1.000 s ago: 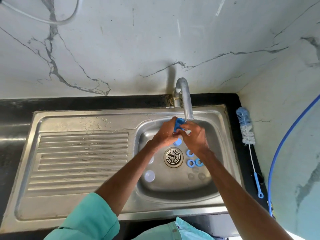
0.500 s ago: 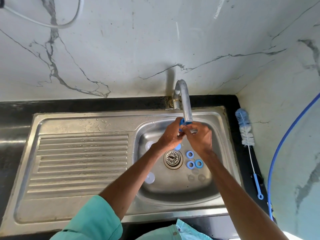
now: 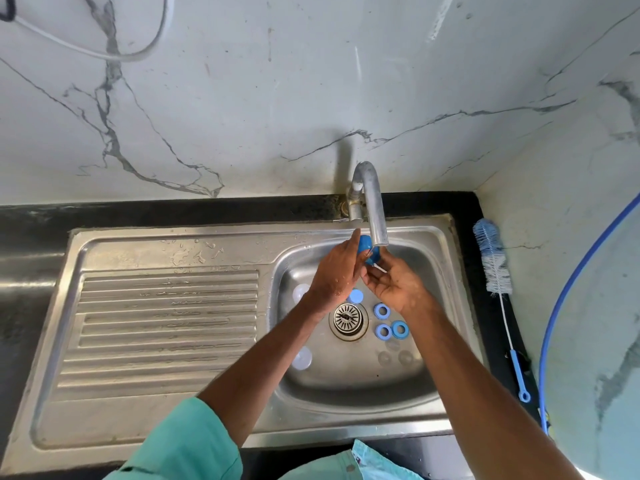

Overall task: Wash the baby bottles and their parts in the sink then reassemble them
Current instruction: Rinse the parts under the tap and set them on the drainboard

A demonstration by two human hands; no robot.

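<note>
Both hands are up under the faucet (image 3: 375, 209) spout, at the back of the sink (image 3: 440, 265) basin. Left hand (image 3: 337, 271) has its fingers wrapped around a small blue bottle part (image 3: 364, 244) right by the spout's mouth. Right hand (image 3: 393, 284) is cupped just beside it with its fingertips at the part, can't tell if it's actually gripping. Three blue rings (image 3: 383, 331) sit next to the drain (image 3: 348, 318). Bottle brush (image 3: 493, 265) lies on the counter off to the right.
</note>
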